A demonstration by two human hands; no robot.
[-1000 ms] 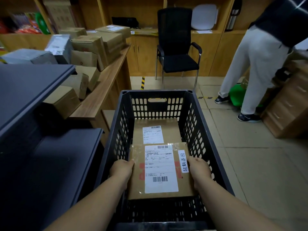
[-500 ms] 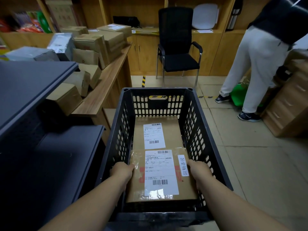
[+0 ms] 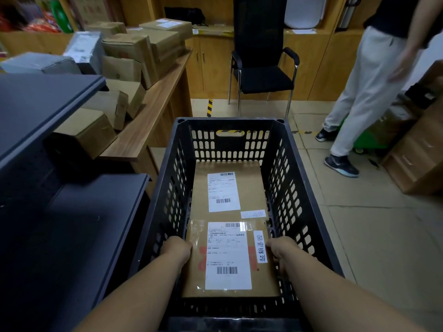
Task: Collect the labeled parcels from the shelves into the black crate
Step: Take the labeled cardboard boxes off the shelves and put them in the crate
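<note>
Head view: black crate (image 3: 309,212) on tiled floor (image 3: 374,236); both hands' fingers clamped on labeled parcel (image 3: 230,259).

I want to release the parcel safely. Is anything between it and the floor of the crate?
Nothing visible. Both hands, left hand and right hand, hold the near parcel low inside the black crate, beside the first parcel.

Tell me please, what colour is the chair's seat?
Black, seen in the head view: chair.
</note>
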